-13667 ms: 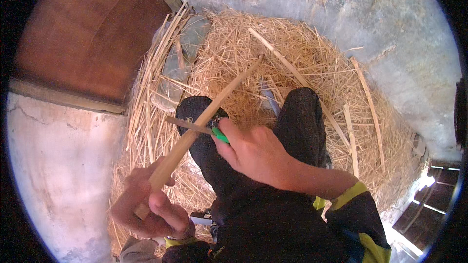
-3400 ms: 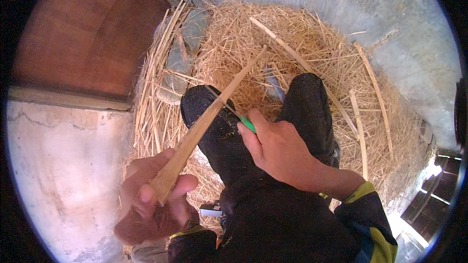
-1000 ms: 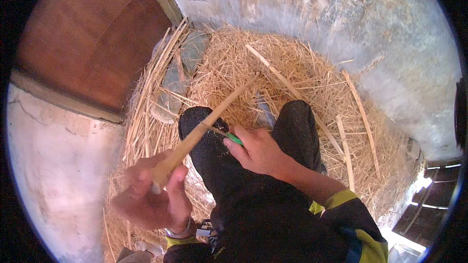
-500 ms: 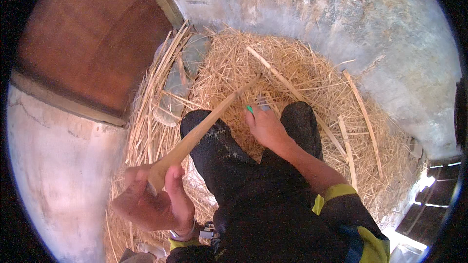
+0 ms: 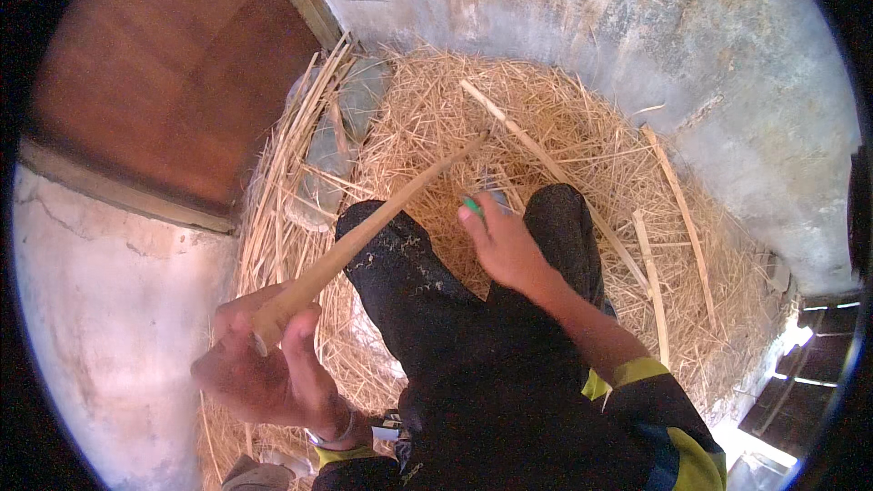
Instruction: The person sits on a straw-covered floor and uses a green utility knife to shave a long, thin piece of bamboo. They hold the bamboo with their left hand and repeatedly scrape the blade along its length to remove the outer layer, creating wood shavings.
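Note:
A long, peeled wooden stick (image 5: 364, 236) slants across the view, its near end thicker and its far tip over the straw. My left hand (image 5: 273, 359) is closed round the thick near end, low on the left. Beyond my knees, my right hand (image 5: 509, 250) is closed on a small green-handled tool (image 5: 472, 205). Only a green bit shows by the thumb. A greyish patch lies just past the fingers; I cannot tell whether it belongs to the tool. The right hand is apart from the stick, to the right of its far part.
Loose straw (image 5: 427, 109) covers the ground. Several pale wood strips lie on it at the right, one strip (image 5: 518, 123) near the middle. Thin split sticks (image 5: 282, 182) lean at the left. A stained wall (image 5: 591, 18) rises ahead, a brown door panel (image 5: 164, 64) at the left.
My left hand has moved slightly left, drawing the stick's near end with it. The right hand has shifted a little right and its fingers have turned.

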